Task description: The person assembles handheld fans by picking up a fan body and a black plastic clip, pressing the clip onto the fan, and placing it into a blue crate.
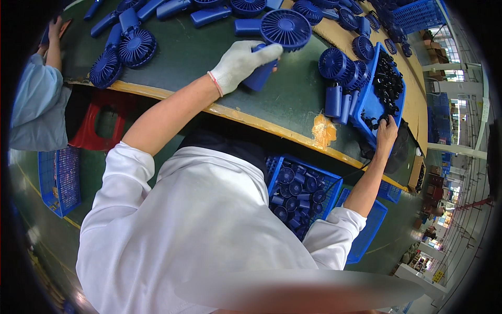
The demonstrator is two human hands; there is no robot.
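My left hand (238,67), in a white glove, is wrapped round the handle of a blue handheld fan (285,29). The fan's round grille faces up above the green tabletop (209,34). My bare right hand (387,131) is at the near end of a blue bin (360,107), its fingers closed at the small black parts (388,83) heaped inside. A black piece shows at the fingertips, its shape too small to tell. Between my hands, several blue fans (334,64) lie side by side against the bin.
More blue fans (137,47) lie along the table's far side and left. Under the table edge stands a blue crate (330,184) full of fans. A red stool (99,120) and a co-worker in a light blue sleeve (36,99) are at the left. A dark cable passes below my right arm.
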